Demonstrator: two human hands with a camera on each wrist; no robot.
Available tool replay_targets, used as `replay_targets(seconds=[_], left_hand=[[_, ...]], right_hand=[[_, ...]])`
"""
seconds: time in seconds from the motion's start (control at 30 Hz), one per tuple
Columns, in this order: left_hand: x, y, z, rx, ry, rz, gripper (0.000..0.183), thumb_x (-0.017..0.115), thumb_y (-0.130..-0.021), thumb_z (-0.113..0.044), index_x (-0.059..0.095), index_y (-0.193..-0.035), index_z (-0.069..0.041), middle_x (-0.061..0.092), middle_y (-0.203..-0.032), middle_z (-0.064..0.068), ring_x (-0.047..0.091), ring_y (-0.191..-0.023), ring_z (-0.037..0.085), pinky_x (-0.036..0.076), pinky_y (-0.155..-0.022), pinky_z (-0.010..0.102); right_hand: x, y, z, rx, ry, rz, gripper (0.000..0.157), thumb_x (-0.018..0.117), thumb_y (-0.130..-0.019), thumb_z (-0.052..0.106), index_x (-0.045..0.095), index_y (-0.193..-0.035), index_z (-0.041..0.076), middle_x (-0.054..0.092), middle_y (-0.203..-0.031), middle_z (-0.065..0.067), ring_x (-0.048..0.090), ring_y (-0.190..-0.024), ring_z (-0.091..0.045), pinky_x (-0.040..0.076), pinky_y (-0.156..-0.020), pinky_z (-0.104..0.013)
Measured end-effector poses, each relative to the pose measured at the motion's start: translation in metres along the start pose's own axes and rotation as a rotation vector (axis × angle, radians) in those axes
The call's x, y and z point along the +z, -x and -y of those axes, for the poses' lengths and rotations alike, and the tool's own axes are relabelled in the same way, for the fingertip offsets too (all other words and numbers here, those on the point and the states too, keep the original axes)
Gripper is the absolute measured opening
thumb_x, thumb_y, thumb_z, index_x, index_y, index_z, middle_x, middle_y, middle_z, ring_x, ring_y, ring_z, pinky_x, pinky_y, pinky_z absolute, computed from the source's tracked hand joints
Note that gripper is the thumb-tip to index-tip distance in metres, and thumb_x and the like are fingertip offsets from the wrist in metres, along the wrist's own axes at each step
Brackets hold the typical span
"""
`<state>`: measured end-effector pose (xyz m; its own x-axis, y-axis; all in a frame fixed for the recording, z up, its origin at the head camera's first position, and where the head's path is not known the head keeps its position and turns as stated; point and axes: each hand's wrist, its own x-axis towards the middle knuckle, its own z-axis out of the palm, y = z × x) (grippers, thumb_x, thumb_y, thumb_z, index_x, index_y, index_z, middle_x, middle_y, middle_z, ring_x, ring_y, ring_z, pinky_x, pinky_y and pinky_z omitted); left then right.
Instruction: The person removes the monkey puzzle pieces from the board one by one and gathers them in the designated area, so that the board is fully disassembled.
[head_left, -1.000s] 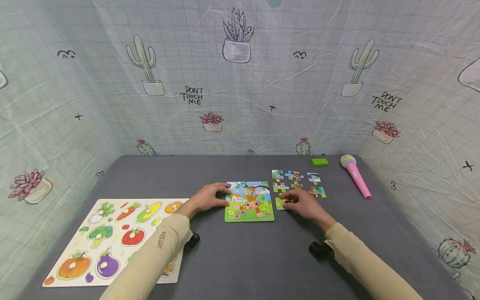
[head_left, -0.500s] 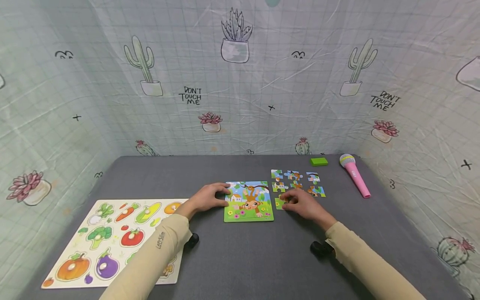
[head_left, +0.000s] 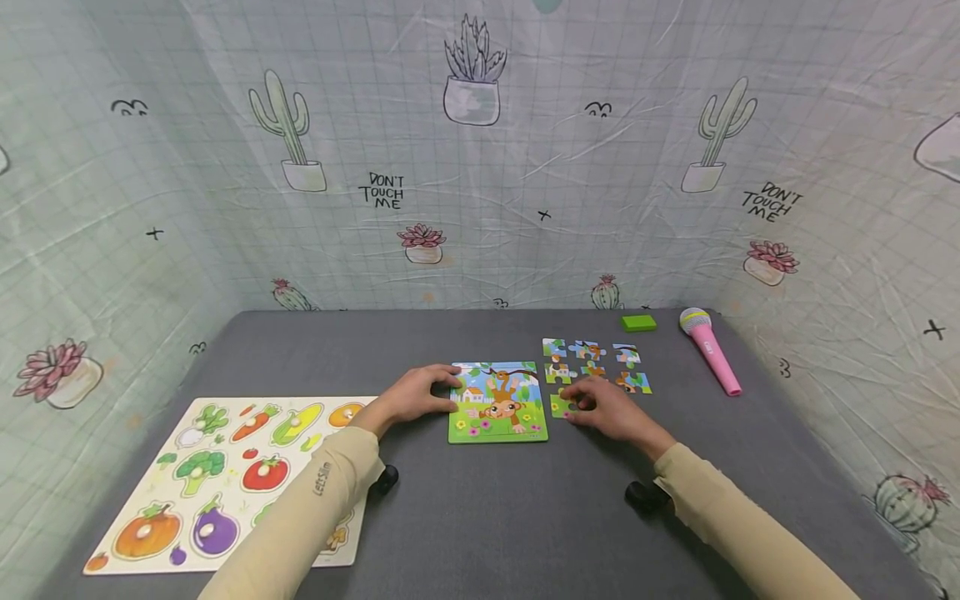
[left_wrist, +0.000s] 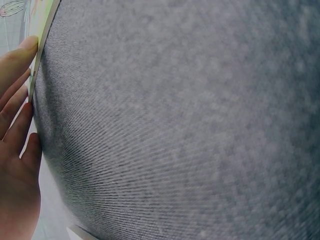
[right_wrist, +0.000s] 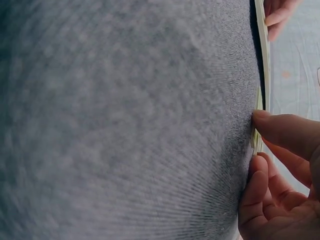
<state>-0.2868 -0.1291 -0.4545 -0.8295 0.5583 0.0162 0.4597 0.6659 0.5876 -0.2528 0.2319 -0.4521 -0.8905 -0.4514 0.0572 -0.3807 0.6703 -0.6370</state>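
Observation:
In the head view, a square monkey picture puzzle board (head_left: 498,403) lies flat on the grey table. My left hand (head_left: 415,394) rests at its left edge, fingertips touching it; the left wrist view shows those fingers (left_wrist: 17,122) fairly straight along the rim. Right of the board, my right hand (head_left: 609,408) pinches a green puzzle piece (head_left: 558,406) lying on the table, thumb at the near side and index finger at the far side. The fingers partly cover that piece. Several other puzzle pieces (head_left: 555,348) lie loosely in rows beyond the right hand.
A large vegetable puzzle board (head_left: 232,492) lies at the left, partly under my left sleeve. A green block (head_left: 638,323) and a pink toy microphone (head_left: 711,354) lie at the back right. A patterned cloth (head_left: 480,192) rises behind the table.
My right wrist has shifted slightly to the right, and more of the green puzzle piece shows between thumb and index finger. The left hand and the monkey board stay in place.

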Motion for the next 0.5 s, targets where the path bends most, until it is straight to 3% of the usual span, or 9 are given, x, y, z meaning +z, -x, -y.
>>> replay_targets(seconds=[0.23, 0.5], left_hand=[[0.000, 0.000, 0.001, 0.011, -0.002, -0.002, 0.038, 0.074, -0.089, -0.023, 0.067, -0.122, -0.006, 0.049, -0.146, 0.010, 0.040, -0.137, 0.032, 0.034, -0.111, 0.050], [0.000, 0.000, 0.001, 0.008, -0.008, -0.006, 0.038, 0.074, -0.089, -0.023, 0.068, -0.122, -0.006, 0.049, -0.146, 0.010, 0.041, -0.137, 0.032, 0.035, -0.110, 0.049]], right_hand=[[-0.002, -0.002, 0.001, 0.011, -0.014, 0.011, 0.031, 0.073, -0.089, 0.013, 0.067, -0.117, 0.001, 0.062, -0.113, -0.013, 0.059, -0.090, -0.022, 0.050, -0.075, -0.038], [-0.006, -0.011, 0.026, 0.061, -0.161, 0.045, 0.037, 0.064, -0.096, 0.018, 0.061, -0.127, -0.002, 0.060, -0.125, -0.021, 0.061, -0.101, -0.030, 0.052, -0.075, -0.039]])
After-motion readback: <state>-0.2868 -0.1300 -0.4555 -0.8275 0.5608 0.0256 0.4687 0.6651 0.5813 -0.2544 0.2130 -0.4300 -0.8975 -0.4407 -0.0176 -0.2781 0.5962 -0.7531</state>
